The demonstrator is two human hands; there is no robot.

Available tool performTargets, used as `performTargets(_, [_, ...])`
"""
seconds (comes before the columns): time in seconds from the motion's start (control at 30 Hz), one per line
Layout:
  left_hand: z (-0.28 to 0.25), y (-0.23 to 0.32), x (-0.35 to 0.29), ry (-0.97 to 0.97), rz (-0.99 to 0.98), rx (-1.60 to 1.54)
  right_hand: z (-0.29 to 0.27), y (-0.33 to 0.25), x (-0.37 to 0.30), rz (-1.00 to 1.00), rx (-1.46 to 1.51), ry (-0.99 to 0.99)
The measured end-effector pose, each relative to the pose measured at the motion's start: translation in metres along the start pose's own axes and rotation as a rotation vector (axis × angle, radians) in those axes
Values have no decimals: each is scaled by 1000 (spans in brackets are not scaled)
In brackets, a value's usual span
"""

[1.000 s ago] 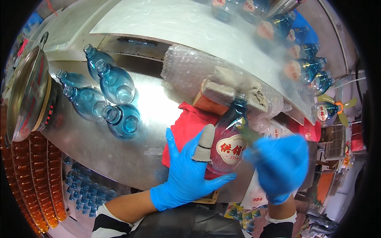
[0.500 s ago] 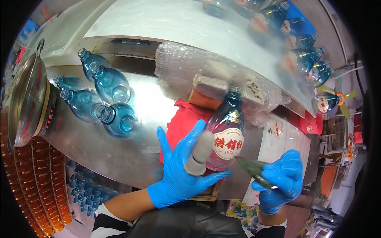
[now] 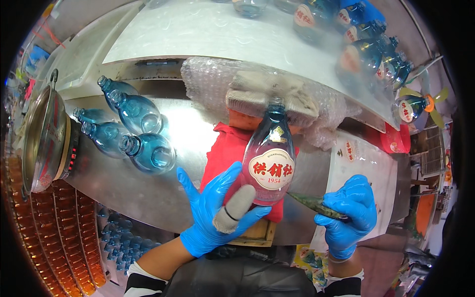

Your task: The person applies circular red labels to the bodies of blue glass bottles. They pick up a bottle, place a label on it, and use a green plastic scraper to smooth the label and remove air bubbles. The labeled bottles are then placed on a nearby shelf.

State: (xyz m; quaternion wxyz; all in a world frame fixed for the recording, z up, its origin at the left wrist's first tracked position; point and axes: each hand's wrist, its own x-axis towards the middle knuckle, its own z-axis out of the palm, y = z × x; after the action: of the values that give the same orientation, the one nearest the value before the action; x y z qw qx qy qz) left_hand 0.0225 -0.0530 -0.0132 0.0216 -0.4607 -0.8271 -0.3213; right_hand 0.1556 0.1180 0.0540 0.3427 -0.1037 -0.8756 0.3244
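A blue glass bottle (image 3: 273, 143) with a cream label and red lettering lies on a red cloth (image 3: 212, 166), its neck on a cloth-wrapped rest (image 3: 297, 106). Beside its lower left is my left hand (image 3: 210, 215) in a blue glove, fingers spread and a grey fabric cover on one finger. Its thumb lies close to the bottle's base; whether it touches, I cannot tell. My blue-gloved right hand (image 3: 350, 210) is closed around a dark green, pointed blade-like tool (image 3: 311, 202). The tool's tip is at the bottle's lower right edge.
Several unlabelled blue bottles (image 3: 141, 114) are on the metal table at left, near a round metal pan (image 3: 42, 141). Labelled bottles (image 3: 363, 57) fill the far right. Bubble wrap (image 3: 203, 79) surrounds the rest. A white sheet (image 3: 354, 168) with labels lies at right.
The bottle has shifted left and stands straighter in view, its label facing up more squarely. My left hand moved slightly left and down; the tool in my right hand tilted flatter.
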Motion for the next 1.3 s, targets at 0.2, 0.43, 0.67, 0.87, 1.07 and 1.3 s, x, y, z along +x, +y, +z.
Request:
performTargets(0.2, [7,-17,-3,348,173,-168,-2,4,-9,42,51,10])
performTargets(0.43, [-4,-24,2,200,512,139,0,9,-14,88,66,-1])
performTargets(0.67, [-3,-16,4,165,210,-35,-6,9,6,-72,12,-95])
performTargets(0.87, [-5,-12,14,75,254,107,-11,26,31,-523,-281,-282])
performTargets(1.07, [-5,-10,15,121,184,43,-27,54,14,-476,-370,-316])
performTargets(1.3, [-13,9,28,18,422,373,-2,65,-17,163,232,126])
